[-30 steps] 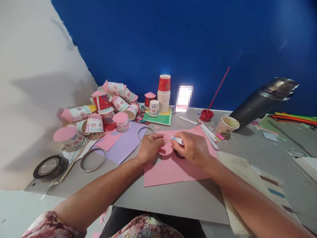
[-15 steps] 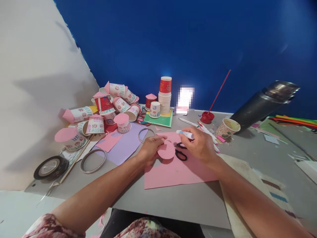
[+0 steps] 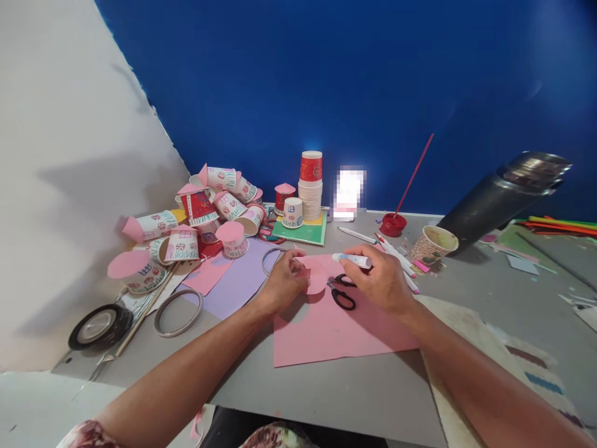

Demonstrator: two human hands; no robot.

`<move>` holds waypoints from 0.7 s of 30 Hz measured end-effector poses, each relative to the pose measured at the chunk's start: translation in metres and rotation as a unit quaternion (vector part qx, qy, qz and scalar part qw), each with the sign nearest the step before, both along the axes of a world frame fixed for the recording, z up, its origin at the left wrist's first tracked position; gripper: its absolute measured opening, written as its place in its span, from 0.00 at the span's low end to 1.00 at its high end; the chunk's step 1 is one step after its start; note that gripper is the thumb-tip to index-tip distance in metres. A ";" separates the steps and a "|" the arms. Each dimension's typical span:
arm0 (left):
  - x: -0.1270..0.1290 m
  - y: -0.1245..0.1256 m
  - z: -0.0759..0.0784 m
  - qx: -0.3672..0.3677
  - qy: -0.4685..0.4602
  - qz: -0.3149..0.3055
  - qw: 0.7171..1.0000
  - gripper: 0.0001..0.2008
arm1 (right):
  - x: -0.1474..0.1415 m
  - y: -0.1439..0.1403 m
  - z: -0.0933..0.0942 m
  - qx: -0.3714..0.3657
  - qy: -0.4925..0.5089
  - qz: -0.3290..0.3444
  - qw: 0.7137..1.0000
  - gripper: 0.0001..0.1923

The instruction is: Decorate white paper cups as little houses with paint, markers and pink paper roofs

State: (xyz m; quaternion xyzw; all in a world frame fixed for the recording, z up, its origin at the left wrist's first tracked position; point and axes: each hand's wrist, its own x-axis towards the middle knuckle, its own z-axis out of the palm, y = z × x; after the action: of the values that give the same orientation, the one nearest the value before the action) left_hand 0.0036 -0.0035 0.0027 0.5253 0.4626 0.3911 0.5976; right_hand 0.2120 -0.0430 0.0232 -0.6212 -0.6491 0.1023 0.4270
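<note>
Left hand (image 3: 282,285): mine, fingers pinched on the edge of a pink paper disc (image 3: 316,280), held just above the pink sheet (image 3: 336,330) on the grey counter (image 3: 326,389)
Right hand (image 3: 382,280): mine, closed around a white glue stick (image 3: 352,260), its tip pointing toward the disc
Black scissors (image 3: 342,294): flat on the sheet, between my 2 hands
Decorated paper cups (image 3: 205,208): heaped at far left
Tape roll (image 3: 100,325): near the left counter edge

Compared with one second earlier, the right hand (image 3: 382,283) with the glue stick (image 3: 352,260) is lifted off the pink paper circle (image 3: 316,278), exposing the black scissors (image 3: 342,292). The left hand (image 3: 282,283) raises the circle slightly.
</note>
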 end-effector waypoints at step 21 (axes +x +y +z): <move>-0.001 0.002 -0.003 0.030 0.018 -0.061 0.997 0.14 | -0.007 -0.008 0.006 -0.077 0.154 0.095 0.980 0.10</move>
State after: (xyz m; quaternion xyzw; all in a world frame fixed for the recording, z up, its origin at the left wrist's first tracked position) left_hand 0.0030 -0.0016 -0.0002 0.5775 0.4280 0.3580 0.5959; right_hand 0.2046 -0.0508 0.0292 -0.5644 -0.6221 0.2866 0.4607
